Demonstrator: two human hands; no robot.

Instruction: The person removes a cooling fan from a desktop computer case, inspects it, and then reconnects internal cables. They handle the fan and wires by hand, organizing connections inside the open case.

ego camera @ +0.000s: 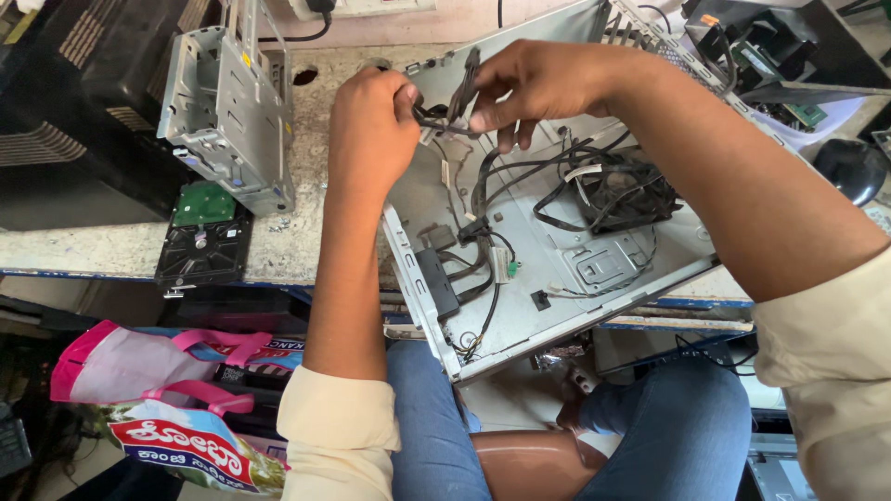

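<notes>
An open grey metal computer case (520, 306) lies on its side across the worktable edge, over my knees. Inside it, a tangle of black cables (594, 186) runs to a black fan at the right. My left hand (371, 125) and my right hand (534, 83) meet above the case's far end, both pinching a bundle of black cables (455, 107) held up off the case floor. A white tie or tag hangs just under the pinched bundle.
A grey metal drive cage (227, 111) stands on the stone table at the left, with a hard drive (202, 241) showing a green board in front of it. A black computer case (65, 111) fills the far left. A pink-handled bag (167, 399) lies on the floor. More parts sit at top right.
</notes>
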